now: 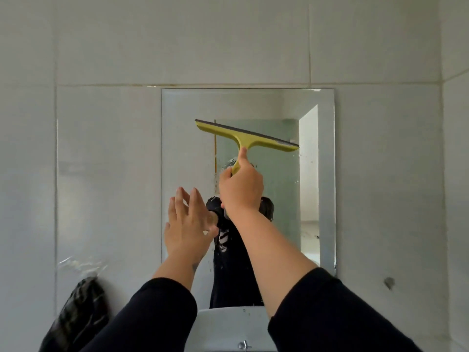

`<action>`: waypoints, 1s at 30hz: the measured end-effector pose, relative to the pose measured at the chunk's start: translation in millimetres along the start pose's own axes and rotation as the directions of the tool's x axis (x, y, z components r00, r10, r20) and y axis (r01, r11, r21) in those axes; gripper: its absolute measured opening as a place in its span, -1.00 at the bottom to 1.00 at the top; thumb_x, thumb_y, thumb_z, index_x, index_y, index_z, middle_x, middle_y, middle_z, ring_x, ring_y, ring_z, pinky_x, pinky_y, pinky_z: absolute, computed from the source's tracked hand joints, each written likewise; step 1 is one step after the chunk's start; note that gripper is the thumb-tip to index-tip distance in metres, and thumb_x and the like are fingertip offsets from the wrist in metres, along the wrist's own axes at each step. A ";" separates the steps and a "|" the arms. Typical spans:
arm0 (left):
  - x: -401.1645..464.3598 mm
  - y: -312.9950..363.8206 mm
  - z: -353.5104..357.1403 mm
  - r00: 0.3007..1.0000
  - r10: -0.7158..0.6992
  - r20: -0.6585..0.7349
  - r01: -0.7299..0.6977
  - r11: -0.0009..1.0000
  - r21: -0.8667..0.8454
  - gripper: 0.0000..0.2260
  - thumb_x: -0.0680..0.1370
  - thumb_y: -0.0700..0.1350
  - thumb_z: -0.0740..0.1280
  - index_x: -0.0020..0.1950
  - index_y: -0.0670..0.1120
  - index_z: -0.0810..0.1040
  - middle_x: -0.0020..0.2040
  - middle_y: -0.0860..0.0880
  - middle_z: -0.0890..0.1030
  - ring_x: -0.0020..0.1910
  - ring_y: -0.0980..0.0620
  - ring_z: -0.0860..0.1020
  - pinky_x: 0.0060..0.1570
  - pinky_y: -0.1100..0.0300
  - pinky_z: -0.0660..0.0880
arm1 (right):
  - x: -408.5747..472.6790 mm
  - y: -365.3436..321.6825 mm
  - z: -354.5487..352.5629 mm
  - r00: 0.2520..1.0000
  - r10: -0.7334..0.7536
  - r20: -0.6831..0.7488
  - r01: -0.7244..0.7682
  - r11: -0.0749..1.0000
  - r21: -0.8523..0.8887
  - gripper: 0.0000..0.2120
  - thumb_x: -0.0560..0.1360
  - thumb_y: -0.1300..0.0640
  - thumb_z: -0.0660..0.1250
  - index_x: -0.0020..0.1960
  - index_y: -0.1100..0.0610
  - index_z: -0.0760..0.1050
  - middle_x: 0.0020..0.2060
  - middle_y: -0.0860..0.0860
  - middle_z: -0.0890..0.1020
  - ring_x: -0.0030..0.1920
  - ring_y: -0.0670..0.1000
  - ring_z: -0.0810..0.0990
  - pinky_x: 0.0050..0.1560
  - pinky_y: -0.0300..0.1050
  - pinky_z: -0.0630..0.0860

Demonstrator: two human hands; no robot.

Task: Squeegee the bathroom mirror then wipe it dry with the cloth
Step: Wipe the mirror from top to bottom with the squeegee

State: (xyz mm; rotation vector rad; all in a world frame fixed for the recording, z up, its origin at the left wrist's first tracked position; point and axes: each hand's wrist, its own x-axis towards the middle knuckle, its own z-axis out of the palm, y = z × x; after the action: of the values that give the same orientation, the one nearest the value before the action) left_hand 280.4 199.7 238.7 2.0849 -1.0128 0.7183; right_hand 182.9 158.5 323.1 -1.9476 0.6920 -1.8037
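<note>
A rectangular bevelled mirror point(185, 138) hangs on the grey tiled wall, with water drops and streaks near its middle. My right hand point(241, 189) grips the handle of a yellow-green squeegee point(247, 136), forefinger stretched along the handle. Its grey blade sits tilted against the mirror's upper middle, left end higher. My left hand point(186, 221) is open with fingers apart, flat against or just in front of the mirror's lower left part. I cannot tell which. No cloth is clearly identifiable.
A white basin point(223, 323) with a chrome tap point(244, 345) sits below the mirror. A dark bundle in shiny plastic point(76, 313) hangs on the wall at the lower left. A small dark mark point(389, 282) is on the right wall.
</note>
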 end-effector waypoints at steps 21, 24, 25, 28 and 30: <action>-2.4 -6.7 -0.2 0.999 0.013 0.034 -0.016 0.997 0.073 -0.11 0.48 0.18 0.34 0.53 0.05 -0.25 0.56 -0.06 -0.28 0.54 -0.11 -0.25 0.39 -0.13 0.29 | -19.1 -13.5 6.9 0.974 -0.137 0.179 0.175 0.961 -0.216 -0.48 0.61 0.11 0.13 0.54 0.02 0.09 -0.01 0.16 0.64 0.08 0.14 0.57 0.11 0.03 0.53; -1.9 -7.3 -0.5 0.998 -0.006 0.061 0.002 0.998 0.059 -0.12 0.49 0.19 0.30 0.52 0.11 -0.31 0.54 -0.03 -0.34 0.53 -0.08 -0.28 0.44 -0.20 0.12 | -30.0 -16.6 9.7 0.960 -0.156 0.234 0.209 0.953 -0.220 -0.47 0.62 0.10 0.14 0.54 -0.01 0.08 -0.05 0.12 0.63 0.03 0.08 0.57 0.03 -0.04 0.52; -1.6 -7.8 0.5 0.997 -0.010 0.071 0.006 0.998 0.063 -0.12 0.50 0.22 0.27 0.51 0.11 -0.34 0.54 -0.01 -0.37 0.53 -0.07 -0.30 0.44 -0.21 0.07 | -33.6 -16.9 11.3 0.955 -0.166 0.247 0.222 0.949 -0.222 -0.47 0.62 0.10 0.14 0.55 -0.01 0.08 -0.06 0.10 0.63 0.01 0.06 0.58 0.01 -0.06 0.52; -1.9 -9.9 0.9 0.996 -0.008 0.085 0.001 0.997 0.081 -0.13 0.51 0.25 0.25 0.51 0.11 -0.34 0.53 0.00 -0.39 0.53 -0.07 -0.32 0.44 -0.25 0.02 | -35.2 -14.9 14.3 0.951 -0.181 0.252 0.243 0.939 -0.243 -0.47 0.62 0.09 0.15 0.55 -0.03 0.07 -0.11 0.07 0.61 -0.01 0.05 0.59 -0.02 -0.07 0.53; -3.9 -10.9 -1.5 0.997 0.003 0.082 -0.011 0.996 0.093 -0.15 0.52 0.22 0.26 0.53 0.09 -0.30 0.54 -0.01 -0.36 0.53 -0.07 -0.29 0.44 -0.26 0.02 | -31.6 -10.3 13.7 0.930 -0.204 0.305 0.292 0.915 -0.279 -0.47 0.62 0.10 0.14 0.54 -0.06 0.07 -0.13 0.08 0.60 -0.03 0.08 0.59 -0.06 -0.04 0.52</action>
State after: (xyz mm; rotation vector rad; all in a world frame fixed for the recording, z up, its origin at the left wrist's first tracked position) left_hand 287.0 207.5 233.0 2.2085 -1.0496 0.7012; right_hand 195.9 185.1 302.7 -2.5449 0.7036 -1.5881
